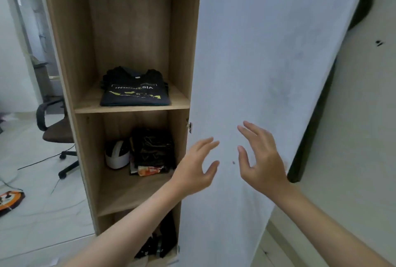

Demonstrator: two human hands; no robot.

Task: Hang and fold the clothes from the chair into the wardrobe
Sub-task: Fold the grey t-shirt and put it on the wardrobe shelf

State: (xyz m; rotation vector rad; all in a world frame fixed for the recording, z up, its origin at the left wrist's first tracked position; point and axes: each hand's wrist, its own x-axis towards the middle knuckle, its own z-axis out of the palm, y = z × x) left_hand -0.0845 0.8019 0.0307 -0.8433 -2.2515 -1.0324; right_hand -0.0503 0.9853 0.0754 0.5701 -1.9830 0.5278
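Observation:
A tall wooden wardrobe (pixel 70 56) stands open in front of me. On its upper shelf lies a folded black T-shirt (pixel 135 90) with yellow print. Its white door (pixel 267 52) swings out to the right. My left hand (pixel 197 166) and my right hand (pixel 261 159) are both raised in front of the door's inner face, fingers spread and relaxed, holding nothing. A gap separates the two hands. The office chair (pixel 55 129) stands behind the wardrobe on the left, its seat bare where visible.
The middle shelf holds a white helmet (pixel 116 155), a dark folded pile (pixel 152 148) and an orange packet (pixel 150 170). Dark items fill the bottom compartment (pixel 158 243). Cables and an orange object (pixel 9 200) lie on the pale floor at left. A cream wall (pixel 364 116) is right.

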